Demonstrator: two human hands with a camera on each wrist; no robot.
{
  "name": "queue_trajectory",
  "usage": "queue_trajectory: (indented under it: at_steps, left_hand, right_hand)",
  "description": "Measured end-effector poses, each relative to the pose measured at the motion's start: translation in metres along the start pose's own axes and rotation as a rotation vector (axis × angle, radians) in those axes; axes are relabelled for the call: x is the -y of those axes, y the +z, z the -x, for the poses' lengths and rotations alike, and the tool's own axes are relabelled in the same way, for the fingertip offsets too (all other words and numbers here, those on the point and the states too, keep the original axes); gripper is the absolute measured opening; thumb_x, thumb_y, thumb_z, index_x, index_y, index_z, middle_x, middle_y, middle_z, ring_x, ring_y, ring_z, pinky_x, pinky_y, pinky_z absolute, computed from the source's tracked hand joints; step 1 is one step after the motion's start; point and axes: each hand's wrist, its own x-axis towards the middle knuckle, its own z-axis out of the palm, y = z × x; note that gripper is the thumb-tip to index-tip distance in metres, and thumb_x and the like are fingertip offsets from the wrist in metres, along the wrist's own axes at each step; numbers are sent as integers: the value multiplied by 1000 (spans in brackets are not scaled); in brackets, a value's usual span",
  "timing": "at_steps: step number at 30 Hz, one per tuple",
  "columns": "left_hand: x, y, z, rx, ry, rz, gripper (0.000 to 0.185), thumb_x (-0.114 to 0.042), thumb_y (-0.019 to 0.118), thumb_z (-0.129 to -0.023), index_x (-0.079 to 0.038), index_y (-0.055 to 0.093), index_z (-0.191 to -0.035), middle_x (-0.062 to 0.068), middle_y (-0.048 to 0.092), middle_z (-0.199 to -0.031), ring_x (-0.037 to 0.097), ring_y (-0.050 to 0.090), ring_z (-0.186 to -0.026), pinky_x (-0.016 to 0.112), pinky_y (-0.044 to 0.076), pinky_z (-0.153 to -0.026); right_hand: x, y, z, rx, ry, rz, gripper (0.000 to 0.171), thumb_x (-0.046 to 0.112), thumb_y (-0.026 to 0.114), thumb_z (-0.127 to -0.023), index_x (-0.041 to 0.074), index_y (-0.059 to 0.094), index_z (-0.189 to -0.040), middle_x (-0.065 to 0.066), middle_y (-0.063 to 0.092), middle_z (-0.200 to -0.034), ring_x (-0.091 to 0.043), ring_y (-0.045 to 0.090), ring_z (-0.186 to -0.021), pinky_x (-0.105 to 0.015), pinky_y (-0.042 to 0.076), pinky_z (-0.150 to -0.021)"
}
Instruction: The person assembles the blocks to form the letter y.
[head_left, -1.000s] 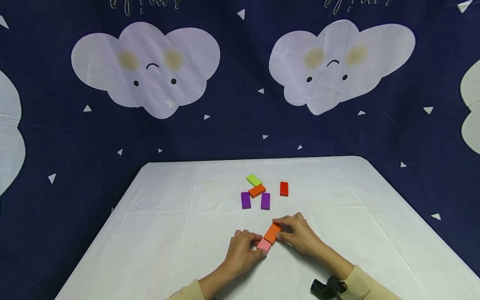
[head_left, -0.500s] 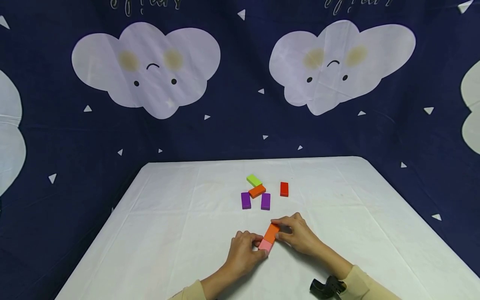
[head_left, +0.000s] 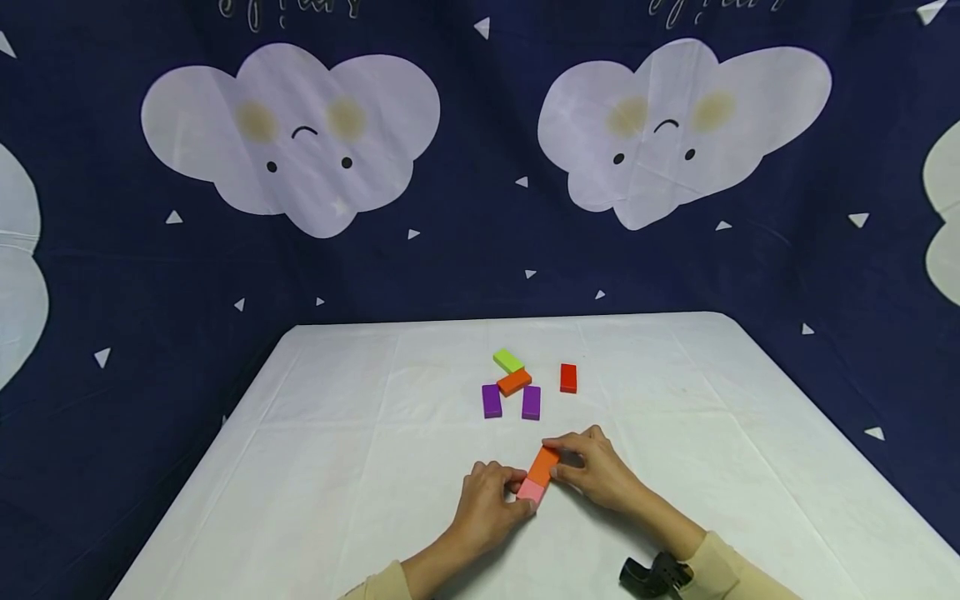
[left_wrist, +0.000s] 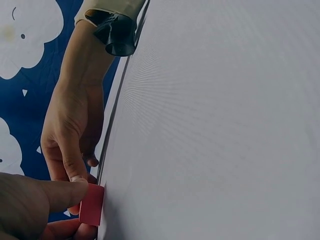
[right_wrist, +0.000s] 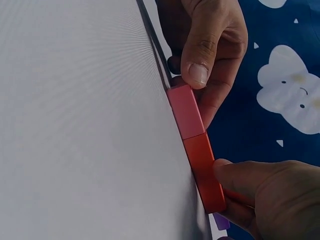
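A pink block [head_left: 530, 492] and an orange block [head_left: 543, 466] lie end to end on the white table [head_left: 337, 467], touching. My left hand [head_left: 516, 487] pinches the pink block at its near end. My right hand [head_left: 559, 463] pinches the far end of the orange block. In the right wrist view the pink block [right_wrist: 186, 111] and the orange block [right_wrist: 205, 170] form one straight line, with the left hand [right_wrist: 210, 50] on one and the right hand [right_wrist: 265, 200] on the other. The left wrist view shows the pink block [left_wrist: 91, 205] between my left fingers [left_wrist: 40, 200].
Further back on the table lie a green block [head_left: 507, 360], a second orange block [head_left: 513, 382], two purple blocks [head_left: 491, 401] [head_left: 531, 402] and a red block [head_left: 568, 377]. A dark blue cloud-print backdrop [head_left: 480, 167] hangs behind the table.
The orange block has turned slightly into line with the pink one. Both hands have stayed almost where they were.
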Motion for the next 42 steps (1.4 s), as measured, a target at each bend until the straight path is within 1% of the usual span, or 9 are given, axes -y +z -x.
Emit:
queue_trajectory:
  at_steps: [11, 21, 25, 29, 35, 39, 42]
  left_hand:
    - [1, 1, -1, -4, 14, 15, 35, -20, 79, -68, -5, 73, -98, -2, 64, -78, 4, 41, -73, 27, 33, -71]
    - [2, 1, -1, -6, 17, 8, 36, -21, 80, -67, -5, 73, -99, -2, 65, -79, 5, 42, -74, 27, 33, -72]
    - [3, 2, -2, -6, 7, 8, 37, -21, 78, -68, -4, 73, -100, -1, 64, -80, 5, 42, -75, 27, 33, -72]
    - [4, 1, -3, -4, -9, 15, 37, -21, 77, -68, -4, 72, -101, -1, 64, -80, 5, 41, -75, 27, 33, -73]
    - [4, -3, -5, 3, -15, 39, 37, -18, 75, -70, -5, 71, -104, 1, 63, -83, 6, 39, -77, 26, 31, -72]
    - [5, -6, -7, -1, 15, 32, 36, -19, 76, -72, -7, 71, -105, 1, 65, -89, 7, 41, -80, 27, 32, -73]
    - [5, -7, -8, -7, 57, 31, 35, -18, 75, -72, -8, 71, -105, 1, 66, -93, 8, 42, -83, 26, 33, -74]
  right_hand:
    - [-2, 2, -1, -14, -10, 4, 38, 20, 76, -76, 26, 69, -113, 13, 67, -101, -9, 36, -85, -24, 32, -73]
    - [-4, 3, -1, -11, -5, 10, 38, 22, 76, -76, 27, 69, -113, 14, 66, -100, -10, 37, -87, -25, 32, -74]
    - [-3, 2, -1, -16, -11, 6, 38, 22, 76, -76, 26, 69, -113, 13, 67, -102, -10, 37, -86, -25, 32, -74]
    - [-1, 0, -1, -31, -26, 0, 38, 21, 76, -76, 23, 69, -113, 10, 66, -101, -10, 37, -85, -25, 32, -73]
    - [-3, -2, -2, -67, -55, 11, 38, 25, 76, -76, 23, 69, -113, 9, 66, -99, -8, 38, -85, -24, 33, -72]
    - [-4, -3, -3, -82, -65, 20, 38, 25, 76, -76, 22, 69, -113, 9, 69, -102, -9, 38, -84, -24, 32, -72]
    - [-5, -3, -4, -100, -79, 32, 37, 24, 76, -76, 20, 69, -112, 8, 71, -103, -11, 39, -83, -24, 31, -71]
